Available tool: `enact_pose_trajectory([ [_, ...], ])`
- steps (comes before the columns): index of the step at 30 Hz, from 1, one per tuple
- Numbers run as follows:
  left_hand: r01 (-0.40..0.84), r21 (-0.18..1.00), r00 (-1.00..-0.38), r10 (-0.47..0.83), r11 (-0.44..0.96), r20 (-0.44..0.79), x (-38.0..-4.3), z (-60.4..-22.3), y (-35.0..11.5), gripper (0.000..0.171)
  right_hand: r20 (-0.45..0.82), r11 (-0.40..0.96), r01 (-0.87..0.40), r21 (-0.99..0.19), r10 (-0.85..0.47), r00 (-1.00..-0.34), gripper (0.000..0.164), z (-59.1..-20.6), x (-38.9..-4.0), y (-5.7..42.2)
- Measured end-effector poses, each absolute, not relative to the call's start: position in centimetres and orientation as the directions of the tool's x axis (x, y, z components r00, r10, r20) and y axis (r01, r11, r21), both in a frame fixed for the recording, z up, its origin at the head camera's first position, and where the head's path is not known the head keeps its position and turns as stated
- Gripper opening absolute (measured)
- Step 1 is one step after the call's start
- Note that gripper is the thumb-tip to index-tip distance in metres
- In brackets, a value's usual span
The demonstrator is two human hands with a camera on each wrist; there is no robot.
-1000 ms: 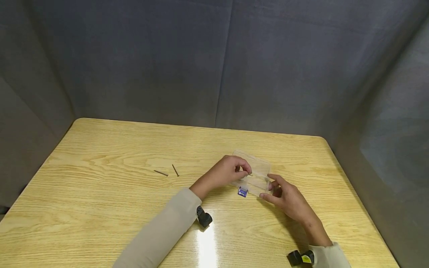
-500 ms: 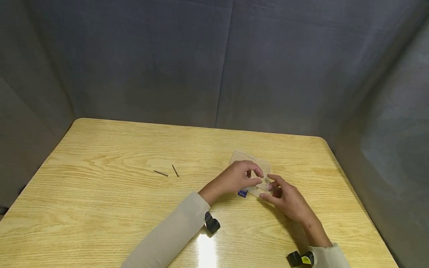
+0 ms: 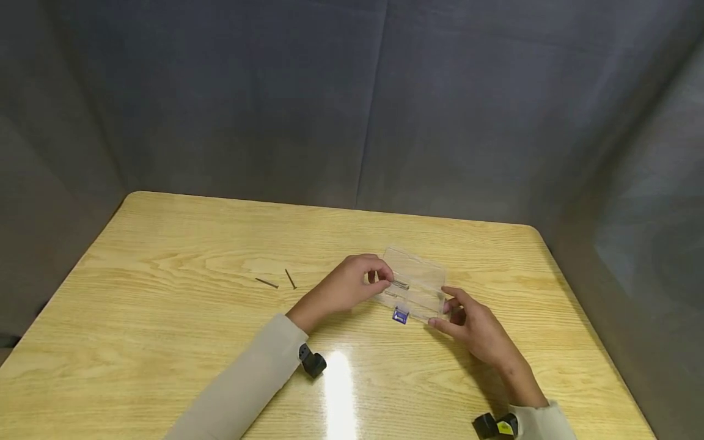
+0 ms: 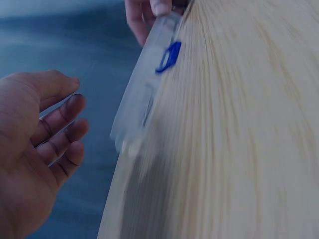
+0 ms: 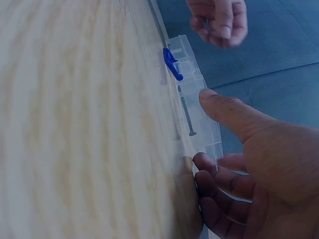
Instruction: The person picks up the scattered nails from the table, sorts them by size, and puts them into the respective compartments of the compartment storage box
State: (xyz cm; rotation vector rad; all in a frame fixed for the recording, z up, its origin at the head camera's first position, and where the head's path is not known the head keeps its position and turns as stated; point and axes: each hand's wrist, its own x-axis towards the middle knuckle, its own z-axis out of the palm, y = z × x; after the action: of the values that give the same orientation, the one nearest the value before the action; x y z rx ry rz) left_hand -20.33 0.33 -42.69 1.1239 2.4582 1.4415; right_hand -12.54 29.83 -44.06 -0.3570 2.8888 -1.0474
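Observation:
A clear plastic box (image 3: 420, 300) lies on the table with its lid (image 3: 415, 266) folded back and a blue latch (image 3: 400, 315) at its front. Thin metal screws (image 3: 401, 284) lie in the box, and one dark screw (image 5: 188, 113) shows through its wall in the right wrist view. My right hand (image 3: 477, 327) grips the box's right end, thumb at the front edge and fingers at the side. My left hand (image 3: 357, 284) hovers over the box's left end. Its fingers (image 4: 75, 104) are loosely bent, with nothing visible between them in the left wrist view.
Two loose screws, one (image 3: 266, 283) lying nearly crosswise and the other (image 3: 290, 279) more upright in view, rest on the wooden table (image 3: 181, 330) left of the box. A grey curtain (image 3: 247, 104) stands behind the table.
My left hand first moves right over the box with its fingers apart, then draws back left, uncovering the screws inside. My right hand keeps its place on the box.

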Motion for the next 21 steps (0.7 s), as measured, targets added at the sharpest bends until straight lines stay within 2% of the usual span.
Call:
enact_pose_trajectory([
  [8,0.527,0.765,-0.778,0.572,0.370,0.260,-20.4,-42.9,-3.4,0.009,0.026,0.754,-0.196,-0.627,-0.231,-0.973,0.073,-43.9,-12.6,30.1],
  [21,0.493,0.775,-0.822,0.505,0.396,0.264,-20.0,-43.7,-7.2,0.006,0.026,0.759,-0.200,-0.620,-0.234,-0.972,0.074,-44.2,-12.5,30.5],
])
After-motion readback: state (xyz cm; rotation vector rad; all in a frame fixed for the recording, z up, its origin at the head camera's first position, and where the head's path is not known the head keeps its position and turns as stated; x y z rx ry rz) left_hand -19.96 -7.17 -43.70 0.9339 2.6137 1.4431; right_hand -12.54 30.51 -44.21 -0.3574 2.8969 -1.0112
